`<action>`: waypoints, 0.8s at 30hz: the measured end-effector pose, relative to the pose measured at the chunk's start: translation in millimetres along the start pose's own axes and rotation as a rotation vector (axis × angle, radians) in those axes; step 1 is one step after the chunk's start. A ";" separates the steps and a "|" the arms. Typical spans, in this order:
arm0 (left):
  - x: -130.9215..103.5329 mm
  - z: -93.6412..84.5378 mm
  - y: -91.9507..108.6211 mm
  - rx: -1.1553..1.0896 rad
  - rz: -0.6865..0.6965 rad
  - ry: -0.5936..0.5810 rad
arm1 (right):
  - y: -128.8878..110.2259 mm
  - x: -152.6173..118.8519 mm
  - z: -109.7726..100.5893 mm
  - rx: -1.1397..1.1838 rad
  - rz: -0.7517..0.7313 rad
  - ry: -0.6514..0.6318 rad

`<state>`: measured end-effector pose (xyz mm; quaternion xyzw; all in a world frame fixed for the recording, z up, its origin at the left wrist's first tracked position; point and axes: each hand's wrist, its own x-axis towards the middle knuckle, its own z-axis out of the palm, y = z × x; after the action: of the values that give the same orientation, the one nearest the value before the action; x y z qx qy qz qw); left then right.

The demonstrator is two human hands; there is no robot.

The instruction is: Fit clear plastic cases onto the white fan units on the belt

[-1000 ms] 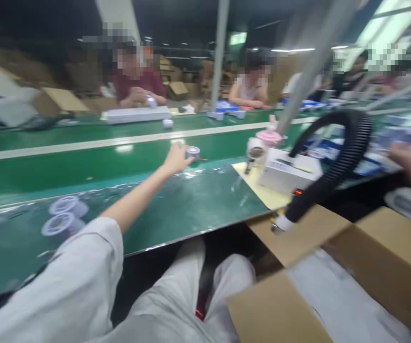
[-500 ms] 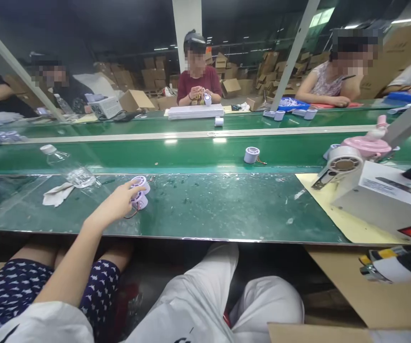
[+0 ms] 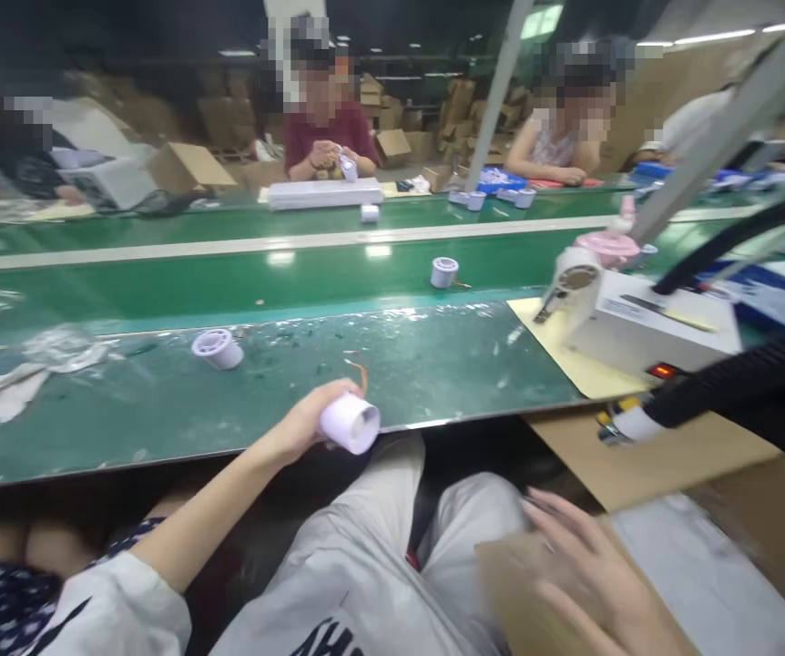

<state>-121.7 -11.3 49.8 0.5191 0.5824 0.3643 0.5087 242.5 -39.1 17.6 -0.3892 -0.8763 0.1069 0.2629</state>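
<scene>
My left hand point(image 3: 310, 417) is closed around a white cylindrical fan housing point(image 3: 351, 425), tilted with its hollow end toward me. Thin orange wires rise from the housing's far side, at the bench's front edge. A second white cylindrical housing point(image 3: 218, 349) lies on the green bench to the left, apart from my hand. At the lower right, my right hand point(image 3: 590, 565) is blurred, fingers apart, over an open cardboard box point(image 3: 522, 583). No held object is visible in it.
Another white housing point(image 3: 444, 272) with wires stands on the green conveyor point(image 3: 310, 282). To the right are a white machine point(image 3: 652, 319) with a lit red switch, a pink object point(image 3: 607, 246) and a black hose point(image 3: 740, 383). Co-workers sit opposite; a crumpled cloth point(image 3: 3, 394) lies left.
My left hand has lifted one housing from the pair and carried it right, toward me. The other housing stays on the bench. My right hand has come into view, and the view has turned right.
</scene>
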 end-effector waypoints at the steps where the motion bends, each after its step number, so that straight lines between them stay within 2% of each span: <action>1: 10.2 21.5 0.2 -0.074 -0.026 -0.190 | -7.9 3.9 3.9 -0.039 -0.052 0.005; 3: 26.0 59.5 2.9 -0.082 -0.051 -0.493 | -22.7 15.7 11.3 -0.150 -0.112 0.008; 4: 31.1 74.7 5.8 -0.034 -0.046 -0.604 | -27.8 22.4 14.1 -0.212 -0.099 0.018; 6: 36.5 96.6 13.5 0.120 0.037 -0.751 | -31.3 32.7 16.0 -0.326 -0.020 -0.014; 7: 37.3 103.6 17.6 0.214 0.117 -0.787 | -30.3 35.0 14.9 -0.357 0.036 -0.046; 9: 36.7 112.2 23.7 0.364 0.292 -0.746 | -25.8 33.1 9.9 -0.313 0.155 -0.127; 12: 34.2 119.6 22.6 0.424 0.415 -0.571 | -20.8 21.9 1.5 0.026 0.327 -0.205; 14: 33.7 124.6 14.7 0.386 0.434 -0.475 | -20.4 16.0 -1.1 0.288 0.420 -0.176; 17: 35.6 132.1 -1.6 0.334 0.487 -0.415 | -20.8 14.3 0.2 0.520 0.517 -0.019; 19: 37.6 135.4 -10.9 0.312 0.535 -0.438 | -19.3 16.0 2.7 0.608 0.571 0.062; 21: 38.5 136.8 -16.3 0.255 0.544 -0.522 | -15.8 17.7 4.8 0.707 0.628 0.101; 24: 36.5 136.8 -17.2 0.089 0.421 -0.657 | -9.1 17.6 4.9 0.901 0.726 0.144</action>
<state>9.1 6.8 -4.1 0.7377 0.2844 0.2494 0.5592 224.3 -32.3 23.7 -0.5209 -0.5348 0.5255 0.4080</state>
